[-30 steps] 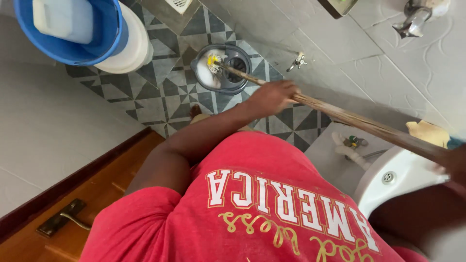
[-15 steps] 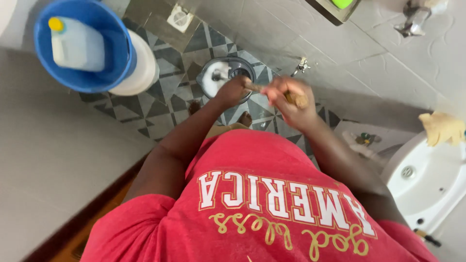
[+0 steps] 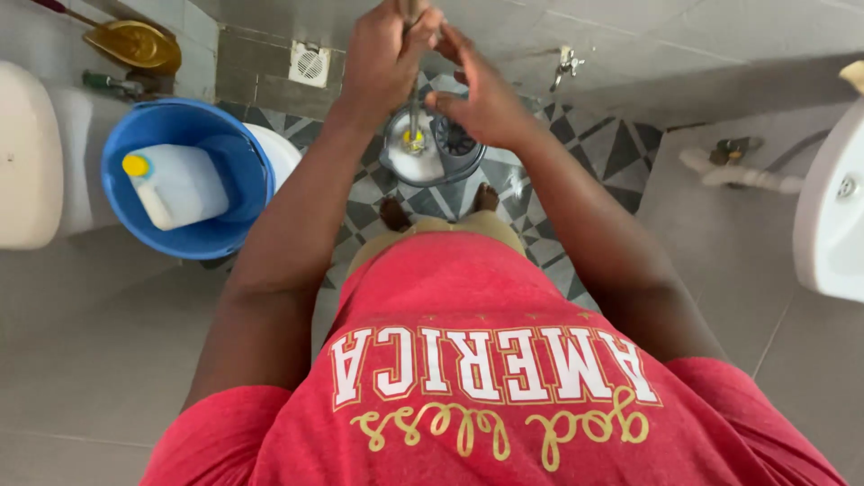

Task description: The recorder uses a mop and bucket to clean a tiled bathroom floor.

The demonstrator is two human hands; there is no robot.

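Observation:
I look straight down over my red shirt at a small grey bucket (image 3: 463, 162) on patterned floor tiles. A thin mop handle (image 3: 414, 108) stands upright in it, with a yellow piece and a white mop head (image 3: 416, 160) at the bottom. My left hand (image 3: 387, 54) is closed around the handle above the bucket. My right hand (image 3: 481, 99) is just right of the handle, its fingers reaching up towards the left hand. Whether it grips the handle is not clear. My feet show just below the bucket.
A blue bucket (image 3: 238, 157) holding a white jug with a yellow cap (image 3: 175, 184) stands to the left, beside a white toilet (image 3: 27, 153). A white sink (image 3: 832, 207) juts in at the right. A floor drain (image 3: 310, 63) and a wall tap (image 3: 567, 63) lie ahead.
The mop handle has swung from slanting right to upright. My right hand slid along it towards the left hand, and both hands now sit together over the grey bucket.

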